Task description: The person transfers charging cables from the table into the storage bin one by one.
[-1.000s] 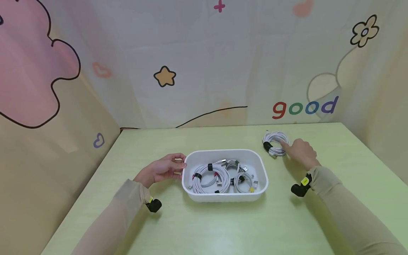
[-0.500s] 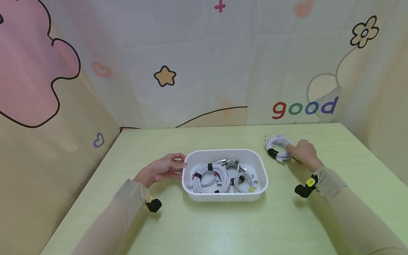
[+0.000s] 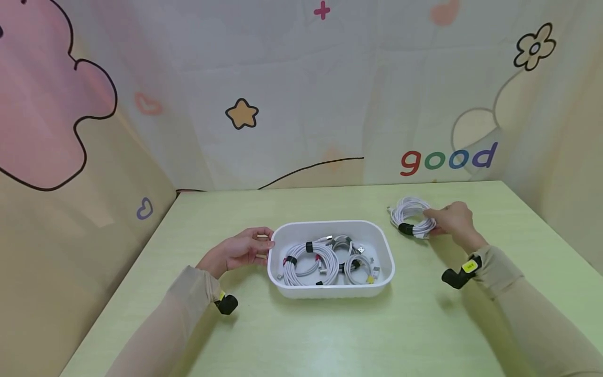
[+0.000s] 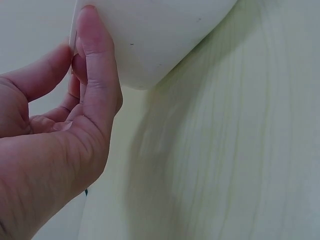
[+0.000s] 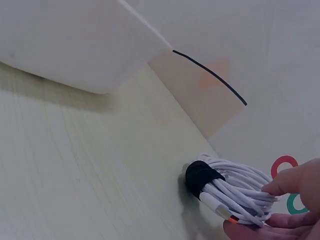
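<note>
A white plastic bin (image 3: pixel 330 292) stands mid-table with several coiled cables (image 3: pixel 313 264) inside. At its left end my left hand (image 3: pixel 245 248) pinches the rim between thumb and fingers; the left wrist view shows a finger (image 4: pixel 95 35) against the outer wall. Beyond the bin's far right corner, my right hand (image 3: pixel 454 220) pinches a coiled white cable (image 3: pixel 410 207), which a black strap (image 3: pixel 406 229) binds. In the right wrist view the thumb (image 5: pixel 287 181) lies on top of the coil and other fingers (image 5: pixel 250 231) reach under it, near a white plug (image 5: pixel 214 205).
The light green table (image 3: pixel 311 335) meets a printed cloth backdrop (image 3: pixel 301 104) at the back and sides. A smaller cable coil with a yellow tag (image 3: pixel 370 280) lies at the right inside the bin.
The white cable coil has shifted slightly right and nearer with my right hand, which now holds it with fingers under its edge. My left hand and the bin have stayed put.
</note>
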The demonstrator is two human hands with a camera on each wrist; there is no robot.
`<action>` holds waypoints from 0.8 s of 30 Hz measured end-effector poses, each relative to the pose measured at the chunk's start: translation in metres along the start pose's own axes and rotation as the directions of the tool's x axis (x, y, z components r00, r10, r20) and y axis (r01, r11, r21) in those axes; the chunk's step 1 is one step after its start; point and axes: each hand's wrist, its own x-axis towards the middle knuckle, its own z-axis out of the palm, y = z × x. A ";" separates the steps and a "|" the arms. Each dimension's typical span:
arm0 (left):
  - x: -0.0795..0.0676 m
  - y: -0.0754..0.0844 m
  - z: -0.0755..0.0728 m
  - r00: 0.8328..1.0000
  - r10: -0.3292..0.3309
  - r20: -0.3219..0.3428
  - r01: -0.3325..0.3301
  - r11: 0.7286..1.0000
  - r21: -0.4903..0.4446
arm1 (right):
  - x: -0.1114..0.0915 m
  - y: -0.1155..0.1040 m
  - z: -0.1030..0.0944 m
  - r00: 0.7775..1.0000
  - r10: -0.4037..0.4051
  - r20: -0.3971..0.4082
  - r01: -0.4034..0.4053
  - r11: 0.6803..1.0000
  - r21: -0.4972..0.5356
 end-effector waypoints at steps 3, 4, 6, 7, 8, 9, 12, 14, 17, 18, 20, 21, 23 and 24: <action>0.000 -0.001 0.000 1.000 0.003 0.013 -0.003 1.000 -0.012 | -0.003 0.000 -0.002 0.999 0.031 0.045 -0.034 0.997 0.067; 0.000 -0.001 0.000 1.000 0.003 0.015 -0.003 1.000 -0.014 | -0.003 0.000 -0.002 0.998 0.035 0.058 -0.040 0.996 0.079; 0.000 -0.001 0.000 1.000 0.004 0.015 -0.004 1.000 -0.015 | -0.005 0.000 -0.003 0.997 0.032 0.077 -0.040 0.995 0.096; 0.000 -0.001 0.000 1.000 0.005 0.012 -0.005 1.000 -0.012 | -0.006 0.000 -0.004 0.996 0.029 0.085 -0.038 0.994 0.106; 0.001 0.000 0.000 1.000 0.005 0.010 -0.005 1.000 -0.009 | -0.006 -0.001 -0.005 0.995 0.025 0.093 -0.036 0.992 0.118; 0.001 0.000 0.000 1.000 0.005 0.007 -0.005 1.000 -0.007 | -0.007 -0.001 -0.006 0.995 0.023 0.101 -0.036 0.991 0.130; 0.001 -0.001 0.000 1.000 0.003 0.003 -0.003 1.000 -0.001 | -0.009 -0.003 -0.007 0.992 0.018 0.122 -0.038 0.986 0.165; 0.001 0.000 0.000 1.000 0.003 0.003 -0.003 1.000 0.002 | -0.010 -0.006 -0.008 0.991 0.013 0.130 -0.036 0.983 0.179; 0.001 0.000 0.000 1.000 0.003 0.005 -0.003 1.000 0.002 | -0.012 -0.012 -0.009 0.991 -0.003 0.131 -0.023 0.981 0.190; 0.001 0.000 0.000 1.000 0.002 0.006 -0.002 1.000 0.002 | -0.013 -0.015 -0.009 0.992 -0.009 0.130 -0.016 0.981 0.191; 0.001 0.000 -0.001 1.000 0.001 0.007 -0.001 1.000 0.001 | -0.015 -0.019 -0.009 0.992 -0.028 0.126 0.004 0.982 0.188; 0.001 0.000 -0.001 1.000 -0.001 0.008 0.001 1.000 -0.002 | -0.017 -0.022 -0.009 0.991 -0.037 0.125 0.013 0.982 0.186; 0.001 0.000 -0.001 1.000 -0.001 0.011 0.001 1.000 -0.002 | -0.020 -0.027 -0.008 0.991 -0.053 0.126 0.030 0.984 0.178; 0.002 0.000 -0.001 1.000 0.001 0.011 -0.001 1.000 -0.002 | -0.021 -0.030 -0.007 0.990 -0.057 0.126 0.035 0.984 0.172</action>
